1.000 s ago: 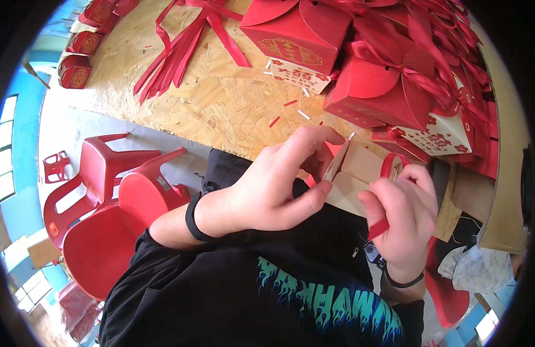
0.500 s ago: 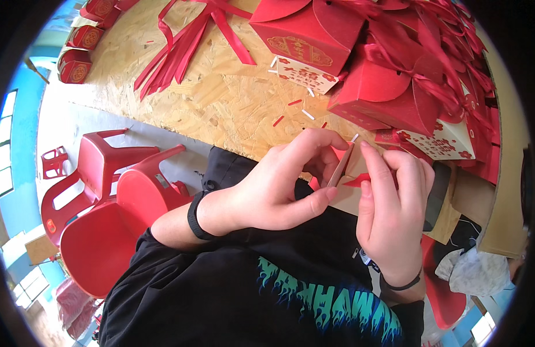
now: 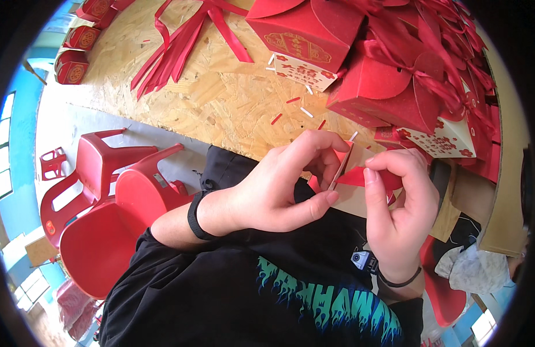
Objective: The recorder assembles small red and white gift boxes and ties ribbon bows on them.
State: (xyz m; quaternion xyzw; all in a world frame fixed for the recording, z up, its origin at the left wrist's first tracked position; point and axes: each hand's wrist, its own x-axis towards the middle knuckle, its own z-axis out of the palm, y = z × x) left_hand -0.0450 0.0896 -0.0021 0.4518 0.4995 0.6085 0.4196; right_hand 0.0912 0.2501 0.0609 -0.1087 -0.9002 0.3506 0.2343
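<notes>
In front of my body, my left hand (image 3: 290, 182) is closed around the edge of a thin red card piece (image 3: 340, 168), which stands nearly upright and is seen edge-on between thumb and fingers. Facing it, my right hand (image 3: 403, 194) pinches a red pointed strip (image 3: 354, 176) between thumb and fingers; whether it is ribbon or a flap of the card cannot be told. A beige card surface (image 3: 351, 199) shows beneath and between both hands. A small white strip (image 3: 353, 136) lies just beyond the left fingertips.
Red gift boxes (image 3: 305, 34) with ribbons and printed cards crowd the right of the chipboard table (image 3: 221, 110). A bundle of red ribbons (image 3: 177, 52) and scattered paper scraps (image 3: 293, 100) lie on it. Small red boxes (image 3: 72, 67) line its left edge. Red chairs (image 3: 96, 248) stand left.
My right hand has turned and shifted slightly right, drawing the red strip out so more of it shows. My left hand keeps its grip almost unmoved.
</notes>
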